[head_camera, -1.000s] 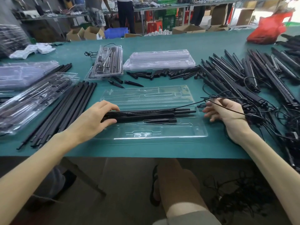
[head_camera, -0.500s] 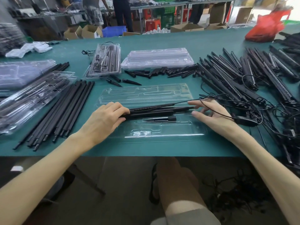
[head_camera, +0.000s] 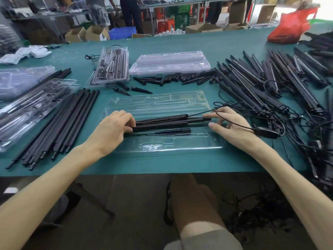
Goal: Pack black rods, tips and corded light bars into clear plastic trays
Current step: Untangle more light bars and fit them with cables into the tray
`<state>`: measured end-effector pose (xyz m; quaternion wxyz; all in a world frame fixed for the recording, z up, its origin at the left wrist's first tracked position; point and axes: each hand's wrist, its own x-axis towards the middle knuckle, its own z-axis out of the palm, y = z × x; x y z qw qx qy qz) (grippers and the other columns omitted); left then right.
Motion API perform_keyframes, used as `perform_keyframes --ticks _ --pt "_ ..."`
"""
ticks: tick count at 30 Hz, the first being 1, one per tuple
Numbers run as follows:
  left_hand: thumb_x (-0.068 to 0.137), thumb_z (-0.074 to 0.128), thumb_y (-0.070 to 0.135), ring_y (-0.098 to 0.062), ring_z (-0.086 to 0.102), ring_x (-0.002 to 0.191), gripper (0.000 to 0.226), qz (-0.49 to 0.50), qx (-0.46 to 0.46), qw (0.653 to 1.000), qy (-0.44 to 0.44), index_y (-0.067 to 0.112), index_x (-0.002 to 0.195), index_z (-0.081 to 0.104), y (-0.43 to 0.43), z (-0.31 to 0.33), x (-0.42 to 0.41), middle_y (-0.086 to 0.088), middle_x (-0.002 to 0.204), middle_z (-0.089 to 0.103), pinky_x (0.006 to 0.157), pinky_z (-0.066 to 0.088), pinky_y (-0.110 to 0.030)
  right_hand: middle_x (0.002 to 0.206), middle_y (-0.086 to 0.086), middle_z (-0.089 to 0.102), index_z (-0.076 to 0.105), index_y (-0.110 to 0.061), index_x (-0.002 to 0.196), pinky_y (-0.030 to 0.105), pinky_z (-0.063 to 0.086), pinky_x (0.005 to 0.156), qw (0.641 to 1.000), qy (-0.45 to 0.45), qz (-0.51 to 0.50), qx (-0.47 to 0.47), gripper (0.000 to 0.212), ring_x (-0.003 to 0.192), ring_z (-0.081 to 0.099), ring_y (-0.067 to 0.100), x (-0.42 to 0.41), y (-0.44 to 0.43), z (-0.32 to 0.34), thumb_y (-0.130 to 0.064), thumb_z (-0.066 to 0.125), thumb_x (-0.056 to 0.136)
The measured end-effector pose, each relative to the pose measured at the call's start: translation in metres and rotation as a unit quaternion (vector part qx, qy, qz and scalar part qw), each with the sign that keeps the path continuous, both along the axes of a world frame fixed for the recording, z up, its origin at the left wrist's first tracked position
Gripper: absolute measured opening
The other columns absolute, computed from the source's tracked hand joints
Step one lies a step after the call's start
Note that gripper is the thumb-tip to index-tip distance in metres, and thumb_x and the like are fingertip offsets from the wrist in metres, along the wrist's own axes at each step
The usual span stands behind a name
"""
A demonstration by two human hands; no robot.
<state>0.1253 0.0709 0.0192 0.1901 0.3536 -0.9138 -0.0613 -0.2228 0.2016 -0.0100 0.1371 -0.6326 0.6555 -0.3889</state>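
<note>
As I look down through the head camera, the fingers [head_camera: 129, 121] of the left hand [head_camera: 111, 130] are curled around the left end of a bundle of long black bars [head_camera: 162, 122], gripping it, with the thumb hidden from me. The right hand [head_camera: 232, 127] is open. Its fingers are stretched out nearly straight, the index fingertip [head_camera: 205, 116] touching the right end of the same bundle and the thumb just below it. A thin black cord [head_camera: 200, 112] runs from the bundle, loops across the right hand's fingers and ends in a small black oval switch [head_camera: 264, 133] lying by the wrist. The bundle lies lengthwise across the middle of a clear moulded plastic tray [head_camera: 162, 148] that sits near the table's front edge; I cannot tell whether the bars are seated in its grooves. A short black pointed tip [head_camera: 173, 131] lies in the tray just in front of the bundle. A second clear moulded sheet [head_camera: 156, 103] lies flat against the tray's far side. To the left, a row of loose long black rods [head_camera: 59, 123] rests on the green table [head_camera: 198, 42], beside packed clear trays [head_camera: 27, 109]. To the right sprawls a big pile of black corded light bars [head_camera: 270, 83]. Farther back are scattered loose black tips [head_camera: 180, 78], a stack of clear trays [head_camera: 171, 62], another packed tray [head_camera: 111, 67] and a red plastic bag [head_camera: 292, 27].
</note>
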Motion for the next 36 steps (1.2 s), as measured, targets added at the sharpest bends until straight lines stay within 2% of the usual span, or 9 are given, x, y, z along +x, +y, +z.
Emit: perform_keyframes --ticks 3,7,10,14,19,23,27,31,36 --pt "0.083 0.044 -0.027 -0.011 0.058 0.093 0.047 0.002 0.067 0.998 0.022 0.015 0.093 0.062 -0.005 0.004 0.004 0.0 0.093 0.059 0.087 0.054 -0.022 0.107 -0.012 0.059 0.075 -0.031 0.113 0.006 0.038 0.07 1.0 -0.012 0.003 -0.005 0.022 0.082 0.058 0.006 -0.001 0.0 0.001 -0.021 0.068 0.094" --pt "0.083 0.055 -0.024 -0.007 0.054 0.089 0.042 0.0 0.058 0.998 0.011 0.017 0.089 0.063 -0.005 0.001 0.007 0.001 0.087 0.06 0.08 0.043 -0.007 0.102 -0.01 0.06 0.077 -0.029 0.109 0.005 0.037 0.067 1.0 -0.02 0.016 -0.003 0.019 0.077 0.056 0.001 0.001 0.001 0.003 -0.022 0.069 0.093" --pt "0.086 0.065 -0.014 -0.009 0.054 0.087 0.031 0.011 0.05 0.999 0.015 0.017 0.089 0.065 -0.006 -0.001 0.006 0.003 0.085 0.061 0.078 0.041 -0.012 0.1 -0.006 0.062 0.078 -0.027 0.105 0.005 0.036 0.066 1.0 -0.019 0.022 0.0 0.017 0.077 0.055 0.001 0.002 0.002 0.004 -0.018 0.071 0.093" --pt "0.086 0.065 -0.013 -0.013 0.054 0.086 0.03 0.0 0.035 0.999 0.009 0.018 0.089 0.065 -0.005 -0.001 0.006 0.007 0.084 0.059 0.08 0.041 -0.014 0.101 -0.004 0.062 0.079 -0.026 0.104 0.005 0.036 0.066 1.0 -0.021 0.023 0.002 0.017 0.078 0.055 0.002 0.004 0.003 0.005 -0.017 0.07 0.093" --pt "0.086 0.068 -0.009 -0.012 0.057 0.084 0.028 -0.016 0.071 0.997 -0.004 0.019 0.086 0.067 -0.005 0.003 0.008 0.006 0.084 0.06 0.082 0.051 -0.037 0.099 -0.004 0.061 0.079 -0.026 0.105 0.005 0.036 0.065 1.0 -0.011 0.02 -0.003 0.018 0.077 0.053 0.003 0.004 0.004 0.005 -0.015 0.071 0.093" --pt "0.086 0.075 0.003 -0.003 0.056 0.087 0.021 -0.031 0.058 0.998 0.002 0.023 0.085 0.069 -0.007 0.005 0.01 0.012 0.087 0.06 0.081 0.049 -0.031 0.098 -0.003 0.061 0.079 -0.025 0.106 0.004 0.036 0.064 1.0 -0.013 0.02 -0.004 0.02 0.075 0.053 0.0 0.004 0.003 0.003 -0.013 0.07 0.093" --pt "0.09 0.073 0.027 -0.009 0.051 0.098 0.004 -0.042 0.014 0.999 0.018 0.024 0.091 0.072 -0.006 0.004 0.009 0.01 0.099 0.056 0.091 0.041 -0.026 0.099 -0.003 0.061 0.078 -0.024 0.108 0.004 0.036 0.065 1.0 -0.012 0.02 -0.006 0.021 0.076 0.052 0.0 0.003 0.003 0.003 -0.013 0.069 0.093" --pt "0.094 0.067 0.025 -0.014 0.052 0.11 0.016 -0.038 -0.011 0.998 0.047 0.021 0.11 0.07 -0.005 -0.001 -0.003 0.008 0.113 0.059 0.103 0.038 -0.031 0.099 -0.003 0.061 0.078 -0.023 0.107 0.004 0.036 0.066 1.0 -0.014 0.02 -0.008 0.021 0.076 0.053 -0.002 0.004 0.002 0.003 -0.011 0.069 0.093" --pt "0.096 0.067 0.021 -0.013 0.051 0.111 0.024 -0.039 0.05 0.996 0.059 0.019 0.119 0.069 -0.002 -0.008 -0.027 0.006 0.114 0.061 0.102 0.039 -0.027 0.1 -0.003 0.061 0.078 -0.023 0.109 0.004 0.036 0.067 1.0 -0.011 0.02 -0.007 0.022 0.077 0.053 -0.003 0.004 0.002 0.003 -0.01 0.069 0.093"
